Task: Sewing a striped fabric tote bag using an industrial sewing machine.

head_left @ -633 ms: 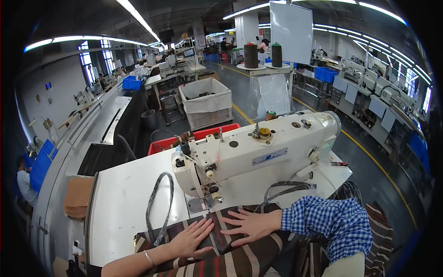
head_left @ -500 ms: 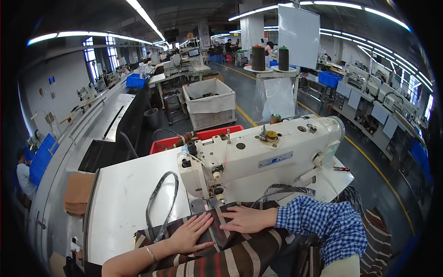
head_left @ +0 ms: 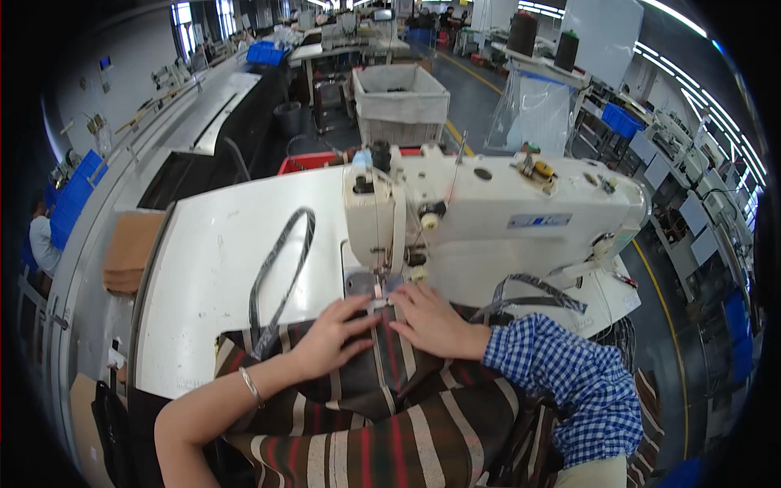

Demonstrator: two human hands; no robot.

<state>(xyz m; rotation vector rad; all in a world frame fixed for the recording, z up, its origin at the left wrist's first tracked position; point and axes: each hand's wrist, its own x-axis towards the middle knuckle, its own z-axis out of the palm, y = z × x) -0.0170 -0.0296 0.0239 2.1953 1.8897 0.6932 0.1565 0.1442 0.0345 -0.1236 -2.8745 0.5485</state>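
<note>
Brown striped fabric [head_left: 358, 455] with red and cream stripes is spread across the front of a white sewing machine [head_left: 480, 220]. My left hand [head_left: 335, 335] rests on it left of a seam line, fingers apart, tips close to the presser foot [head_left: 379, 286]. On the other side of that line, my right hand [head_left: 437, 321] presses the cloth, its fingers also spread and nearly meeting the left ones. A small pale strip shows between the fingertips. Looped dark straps [head_left: 259, 305] lie beside the fabric, one on the left of the tabletop [head_left: 211, 268].
A stack of brown pieces [head_left: 133, 252] sits left of the table. Behind the machine are a red bin [head_left: 313, 163] and a white-lined cart [head_left: 400, 102]. Thread cones [head_left: 522, 34] stand at the back right. Striped cloth also hangs at the right.
Both hands have moved forward to the presser foot, with fingers now more bent than flat. The fabric's seam line sits nearer the needle. The view has tilted downward.
</note>
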